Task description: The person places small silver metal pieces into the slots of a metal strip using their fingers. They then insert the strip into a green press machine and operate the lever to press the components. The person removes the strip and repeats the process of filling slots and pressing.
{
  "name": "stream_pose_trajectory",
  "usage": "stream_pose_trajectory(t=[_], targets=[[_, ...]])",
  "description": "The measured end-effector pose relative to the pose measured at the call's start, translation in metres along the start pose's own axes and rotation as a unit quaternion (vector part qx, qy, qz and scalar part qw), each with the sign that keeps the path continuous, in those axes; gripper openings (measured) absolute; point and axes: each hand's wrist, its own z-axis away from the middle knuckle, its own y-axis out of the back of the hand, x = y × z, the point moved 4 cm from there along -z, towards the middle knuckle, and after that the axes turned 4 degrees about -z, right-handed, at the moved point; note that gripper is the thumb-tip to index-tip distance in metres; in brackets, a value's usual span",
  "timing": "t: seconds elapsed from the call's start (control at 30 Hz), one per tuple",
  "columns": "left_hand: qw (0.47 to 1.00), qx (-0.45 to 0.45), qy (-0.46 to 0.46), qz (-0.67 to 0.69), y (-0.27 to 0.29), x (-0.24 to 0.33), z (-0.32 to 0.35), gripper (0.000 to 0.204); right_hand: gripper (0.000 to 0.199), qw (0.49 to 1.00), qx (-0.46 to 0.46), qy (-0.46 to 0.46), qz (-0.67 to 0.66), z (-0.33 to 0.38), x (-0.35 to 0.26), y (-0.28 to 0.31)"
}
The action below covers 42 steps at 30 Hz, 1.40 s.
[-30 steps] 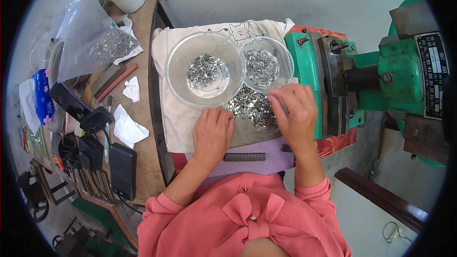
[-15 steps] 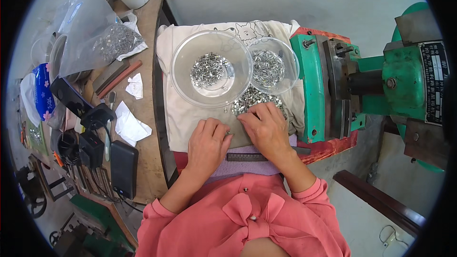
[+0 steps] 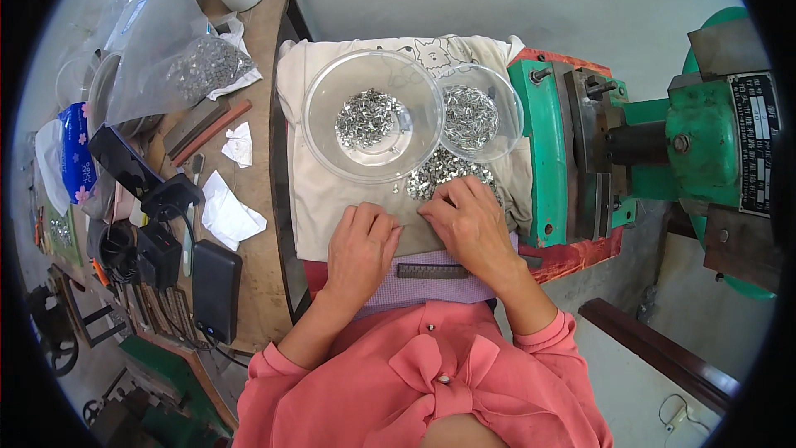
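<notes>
My left hand [image 3: 361, 249] rests over the beige cloth [image 3: 319, 220], its thumb and fingers pressed together; whatever they hold is too small or hidden. Just to its right, my right hand [image 3: 471, 228] has its fingers curled together at the near edge of a loose heap of small shiny metal pieces [image 3: 435, 174]; its fingertips are hidden. Beyond my hands stands a big clear plastic tub [image 3: 319, 149] with small metal parts [image 3: 366, 118] on its bottom. A smaller clear tub [image 3: 516, 120] against its right side holds slim metal pins [image 3: 470, 116].
A green machine [image 3: 547, 158] with a dark steel block stands close on the right. On the wooden bench [image 3: 257, 270] at left lie a black power bank [image 3: 217, 292], white paper scraps [image 3: 232, 216] and a plastic bag of metal bits [image 3: 207, 66]. A dark ruler-like bar [image 3: 431, 271] lies before me.
A small metal piece showed at my left fingertips earlier; now I cannot see it there. Both hands have barely moved, and the whole view has shifted slightly.
</notes>
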Motion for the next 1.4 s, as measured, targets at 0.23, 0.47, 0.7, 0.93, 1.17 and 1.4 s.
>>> stream_pose_trajectory(t=[0.23, 0.47, 0.7, 0.93, 1.17, 1.4], targets=[[1.000, -0.008, 0.008, 0.024, 0.000, -0.004, 0.001, 0.020, 0.014, 0.999, 0.010, 0.016, -0.026, -0.006, 0.001, -0.004], [0.999, 0.008, 0.019, 0.050, 0.000, -0.007, 0.005, 0.020, 0.017, 0.997, 0.041, 0.027, -0.058, 0.023, -0.018, -0.002], [0.997, -0.007, 0.026, 0.069, 0.002, -0.008, 0.004, 0.019, 0.019, 0.995, 0.035, 0.000, -0.098, 0.070, -0.030, -0.013], [0.996, -0.007, 0.018, 0.084, 0.005, -0.009, 0.013, 0.019, 0.020, 0.994, 0.087, 0.004, -0.062, 0.032, -0.013, -0.002], [0.996, 0.002, 0.007, 0.090, 0.015, -0.004, 0.033, 0.017, 0.021, 0.995, 0.099, 0.009, 0.003, -0.017, -0.008, -0.018], [0.994, -0.023, -0.019, 0.108, 0.006, 0.001, 0.048, 0.020, 0.013, 0.995, 0.102, 0.015, 0.005, -0.023, -0.008, -0.030]])
